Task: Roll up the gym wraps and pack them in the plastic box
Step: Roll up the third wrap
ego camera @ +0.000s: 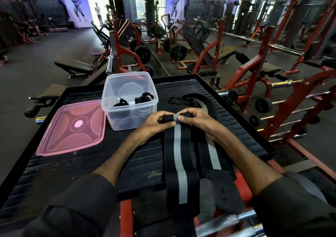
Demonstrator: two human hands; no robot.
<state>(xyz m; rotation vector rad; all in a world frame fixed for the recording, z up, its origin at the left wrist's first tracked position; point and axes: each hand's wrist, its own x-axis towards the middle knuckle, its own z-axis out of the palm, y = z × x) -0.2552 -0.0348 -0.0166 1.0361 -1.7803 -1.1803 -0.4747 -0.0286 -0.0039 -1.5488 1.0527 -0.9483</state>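
Observation:
A black gym wrap with a grey middle stripe [179, 164] lies lengthwise on the black ribbed platform [72, 164] and hangs over its near edge. My left hand [156, 126] and my right hand [196, 119] pinch its far end, which is folded into a small roll between the fingers. A second striped wrap [209, 149] runs beside it on the right and curves behind my right hand. The clear plastic box [129, 98] stands open just left of my hands, with rolled black wraps [143, 97] inside.
The pink lid [72, 127] lies flat to the left of the box. The platform has a raised rim [236, 109]. Red gym frames, barbells and benches surround it, with a steel bar [227, 222] near my right sleeve.

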